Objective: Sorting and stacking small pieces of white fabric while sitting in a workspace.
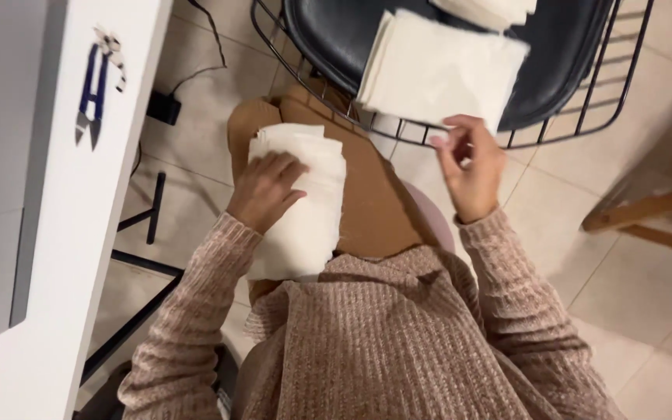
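My left hand (266, 190) rests flat on a folded stack of white cloth (305, 218) that lies along my left thigh on brown trousers (379, 206). My right hand (470, 165) hovers over the lap with fingers loosely apart, holding nothing, its fingertips close to the near edge of a second stack of white cloth pieces (437, 66). That stack lies on the black cushion of a wire-frame chair (577, 117) in front of my knees. More white cloth (491, 9) shows at the top edge.
A white table (56, 257) runs along the left, with small blue-handled thread snips (93, 93) on it. A black cable and plug (166, 105) lie on the tiled floor. A wooden chair leg (647, 214) stands at the right.
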